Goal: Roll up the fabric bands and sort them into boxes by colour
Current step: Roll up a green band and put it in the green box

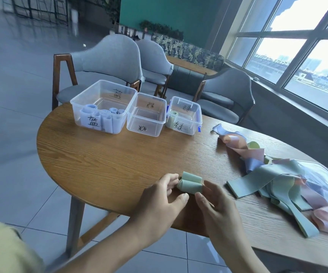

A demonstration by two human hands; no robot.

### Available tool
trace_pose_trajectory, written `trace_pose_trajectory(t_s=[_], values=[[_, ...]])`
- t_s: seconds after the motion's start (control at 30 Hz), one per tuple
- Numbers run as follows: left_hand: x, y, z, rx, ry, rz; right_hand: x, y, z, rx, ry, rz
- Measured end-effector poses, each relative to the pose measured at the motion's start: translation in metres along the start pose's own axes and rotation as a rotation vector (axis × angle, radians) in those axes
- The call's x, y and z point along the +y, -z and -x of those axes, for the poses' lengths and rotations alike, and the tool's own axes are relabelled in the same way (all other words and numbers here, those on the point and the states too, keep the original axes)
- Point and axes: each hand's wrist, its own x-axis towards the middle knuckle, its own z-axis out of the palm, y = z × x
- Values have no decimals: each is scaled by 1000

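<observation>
My yellow sleeve [5, 247] is showing at the lower left corner, and ahead of it both my hands are working at the near edge of the round wooden bench [108, 160]. My left hand [159, 196] is pinching the left end of a green band roll [190, 185] with curled fingertips, so its grip is closing on the roll. My right hand [214, 203] is resting against the roll's right end with its fingers only loosely bent, its grip mostly open. The roll is lying on the bench between my hands, with a loose flap standing up behind it. To my right a heap of unrolled bands [273, 180] in green, pink and lilac-blue is lying tangled, partly over a clear plastic bag [324, 174]. At the far side three clear boxes with handwritten labels are standing in a row: the left box [102, 107] is holding several pale blue rolls [100, 115], the middle box [146, 115] is touching it, and the right box [184, 116], with blue clips, is holding a green roll [174, 113]. Grey chairs [108, 62] are standing behind the bench.
</observation>
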Motion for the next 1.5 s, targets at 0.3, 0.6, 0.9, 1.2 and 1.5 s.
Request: trace_pose_trajectory(t_s=[0.3,0.6,0.9,1.2,1.5], values=[[2,-11,5,-50,30,97,1,-1,3,-4,-64,-139],[0,-12,3,-91,80,134,-1,0,4,-8,-61,-174],[3,-18,3,-76,119,195,-2,6,2,-39,-111,-350],[2,-21,6,-51,132,209,-1,11,6,-38,-114,-475],[3,-19,8,-33,117,106,2,11,8,-91,19,-145]])
